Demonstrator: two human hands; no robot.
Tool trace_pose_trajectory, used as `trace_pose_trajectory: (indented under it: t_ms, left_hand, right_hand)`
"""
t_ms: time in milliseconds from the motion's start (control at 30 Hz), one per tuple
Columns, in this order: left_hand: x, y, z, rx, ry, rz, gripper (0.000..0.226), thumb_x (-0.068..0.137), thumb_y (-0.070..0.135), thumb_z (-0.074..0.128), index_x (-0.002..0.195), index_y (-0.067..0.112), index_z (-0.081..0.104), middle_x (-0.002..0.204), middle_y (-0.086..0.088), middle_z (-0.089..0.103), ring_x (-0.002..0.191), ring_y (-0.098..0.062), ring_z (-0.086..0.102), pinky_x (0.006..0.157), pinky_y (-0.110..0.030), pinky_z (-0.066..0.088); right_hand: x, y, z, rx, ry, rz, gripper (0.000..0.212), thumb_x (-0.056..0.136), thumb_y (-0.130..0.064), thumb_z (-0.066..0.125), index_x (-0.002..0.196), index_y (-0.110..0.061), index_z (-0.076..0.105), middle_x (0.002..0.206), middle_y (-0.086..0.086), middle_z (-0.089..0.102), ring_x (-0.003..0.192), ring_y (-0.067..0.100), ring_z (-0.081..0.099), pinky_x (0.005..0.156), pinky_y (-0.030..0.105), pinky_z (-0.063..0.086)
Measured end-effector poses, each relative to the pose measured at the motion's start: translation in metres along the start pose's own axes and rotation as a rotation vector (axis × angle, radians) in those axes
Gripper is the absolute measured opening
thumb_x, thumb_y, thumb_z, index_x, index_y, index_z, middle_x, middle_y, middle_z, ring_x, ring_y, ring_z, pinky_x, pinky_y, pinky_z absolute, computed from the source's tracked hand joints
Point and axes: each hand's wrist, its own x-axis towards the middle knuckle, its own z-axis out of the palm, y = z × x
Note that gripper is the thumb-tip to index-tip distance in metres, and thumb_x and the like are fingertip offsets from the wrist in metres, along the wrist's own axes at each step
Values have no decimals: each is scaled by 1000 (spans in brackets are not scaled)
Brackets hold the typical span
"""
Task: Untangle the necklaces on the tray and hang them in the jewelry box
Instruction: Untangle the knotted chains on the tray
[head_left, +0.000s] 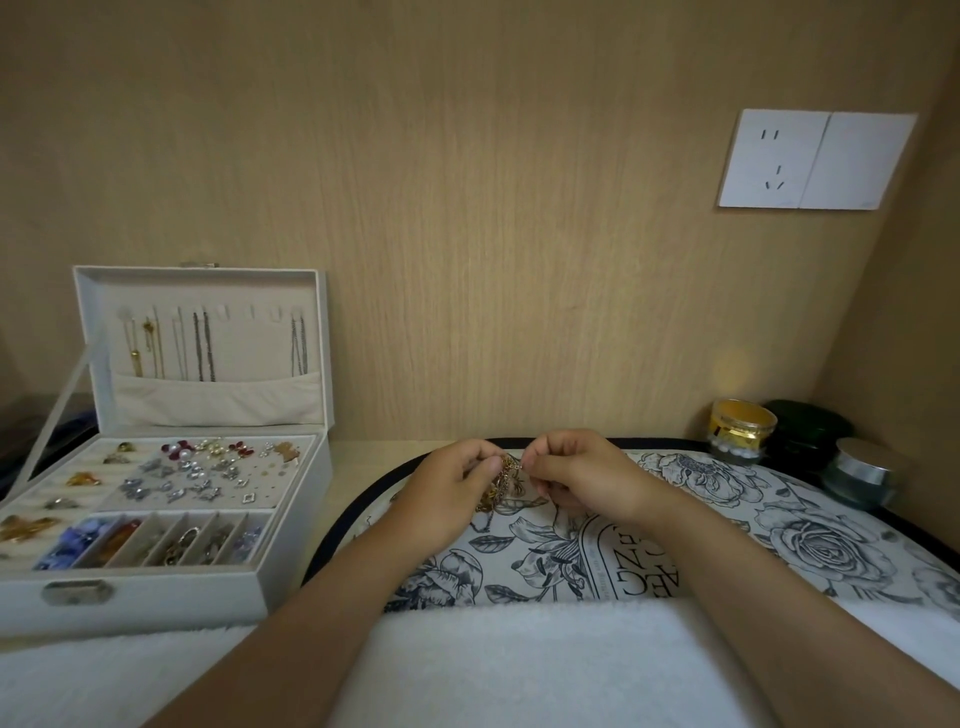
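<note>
Fingers (480, 462) on both hands curled, pinching the gold tangle (501, 486) between them: left hand (449, 493) grips the bulk, right hand (582, 475) picks at the top. Tangle sits at tray (779, 525) far edge, long axis near-far. Box (156, 592) lies left of tray, so left hand is nearer.

Between the left hand (449, 493) and right hand (576, 473), curled fingers cover much of the tangle of necklaces (503, 480); the chains are too fine to count. Nearer than the hands, a white fleece (519, 660) hides the near edge of the tray (810, 540). Left of the hands, the jewelry box (156, 597) runs off the frame.
</note>
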Motion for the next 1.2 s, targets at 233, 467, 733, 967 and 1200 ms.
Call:
trace_pose_trajectory:
  t_ms: [233, 467, 733, 967, 1200]
  left_hand:
    - [-3, 0, 0, 68, -18, 53, 18, 102, 27, 50, 98, 24, 68, 89, 9, 71, 83, -4, 63, 77, -27, 49]
    - [-3, 1, 0, 89, 32, 69, 22, 102, 30, 49, 90, 23, 66, 77, 9, 66, 70, 0, 58, 66, -19, 45]
    - [-5, 4, -2, 92, 18, 49, 25, 103, 33, 46, 86, 24, 62, 73, 8, 60, 66, -1, 51, 66, -28, 43]
    - [-8, 13, -2, -131, 45, 65, 19, 92, 21, 69, 109, 29, 66, 90, 12, 73, 91, 0, 66, 75, -13, 51]
    - [-3, 8, -3, -118, 61, 17, 6, 91, 23, 70, 95, 23, 75, 90, 7, 75, 87, -6, 69, 84, -24, 55]
  right_hand:
    - [-4, -1, 0, -38, 32, -38, 19, 98, -25, 64, 89, -14, 77, 76, -3, 75, 43, 9, 33, 44, 22, 27]
    - [-8, -5, 0, -37, -1, -39, 17, 95, -23, 66, 83, -17, 77, 80, -5, 76, 46, 8, 43, 46, 21, 35]
    - [-5, -7, 5, 50, 105, -6, 13, 93, -20, 68, 87, -11, 75, 78, 0, 71, 50, 11, 51, 46, 21, 34]
    - [-7, -11, 6, 51, 77, -2, 28, 99, -28, 60, 77, -15, 70, 57, -8, 60, 48, 11, 44, 48, 24, 30]
    - [-7, -12, 8, -62, 113, -26, 29, 100, -30, 60, 79, -12, 69, 56, -3, 55, 37, 4, 37, 41, 20, 30]
